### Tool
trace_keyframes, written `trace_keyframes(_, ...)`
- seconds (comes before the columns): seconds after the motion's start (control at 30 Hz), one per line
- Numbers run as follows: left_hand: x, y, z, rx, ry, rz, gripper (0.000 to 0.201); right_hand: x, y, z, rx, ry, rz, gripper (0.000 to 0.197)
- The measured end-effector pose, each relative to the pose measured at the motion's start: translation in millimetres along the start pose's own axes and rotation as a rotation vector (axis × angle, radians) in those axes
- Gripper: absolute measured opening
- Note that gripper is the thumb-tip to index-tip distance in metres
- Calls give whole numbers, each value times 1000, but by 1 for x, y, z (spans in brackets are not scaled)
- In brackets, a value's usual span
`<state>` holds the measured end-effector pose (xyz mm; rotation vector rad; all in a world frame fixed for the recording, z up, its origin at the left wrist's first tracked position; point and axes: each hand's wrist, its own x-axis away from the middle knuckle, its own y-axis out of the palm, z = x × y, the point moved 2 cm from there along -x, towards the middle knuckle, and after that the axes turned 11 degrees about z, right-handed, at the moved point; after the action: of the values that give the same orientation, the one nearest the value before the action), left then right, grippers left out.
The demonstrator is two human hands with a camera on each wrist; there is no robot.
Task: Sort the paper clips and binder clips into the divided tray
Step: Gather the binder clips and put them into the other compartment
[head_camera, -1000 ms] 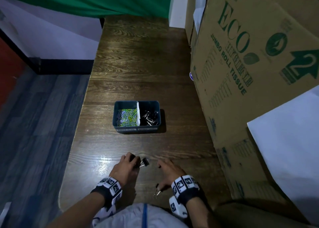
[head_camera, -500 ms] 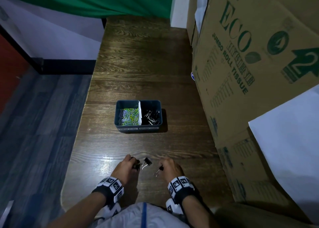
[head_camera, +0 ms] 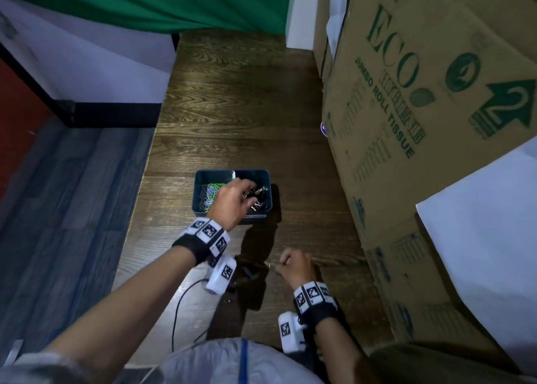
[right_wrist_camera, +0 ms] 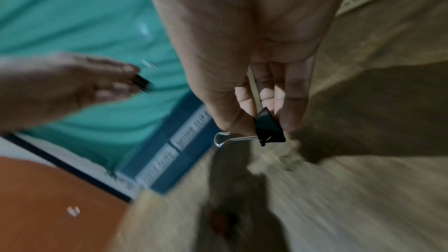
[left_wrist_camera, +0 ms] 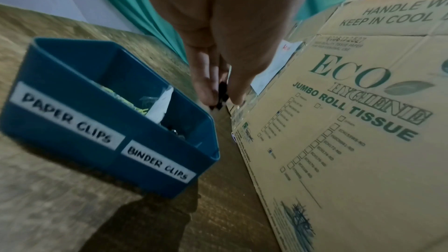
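A blue divided tray sits mid-table, its front labelled "PAPER CLIPS" and "BINDER CLIPS". Coloured paper clips fill its left half and black binder clips lie in the right half. My left hand hovers over the right half, pinching a black binder clip between fingertips. My right hand is near the table's front edge, and its thumb and fingers pinch another black binder clip with a silver wire handle sticking out to the left.
A tall cardboard box printed "ECO HYGIENE JUMBO ROLL TISSUE" walls off the table's right side, close to the tray. The dark wooden table stretches far beyond the tray. Its left edge drops to the floor. A black cable runs near my left forearm.
My left hand has travelled from the table's front edge forward to above the tray's right half, carrying a binder clip. My right hand stays near the front, holding its clip.
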<state>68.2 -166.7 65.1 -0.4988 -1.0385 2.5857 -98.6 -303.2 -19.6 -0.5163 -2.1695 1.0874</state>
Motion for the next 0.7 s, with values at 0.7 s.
trace_keyframes(0.7, 181, 49, -77, -531, -85, -578, 69, -28, -2, -96, -31, -583, 173, 9)
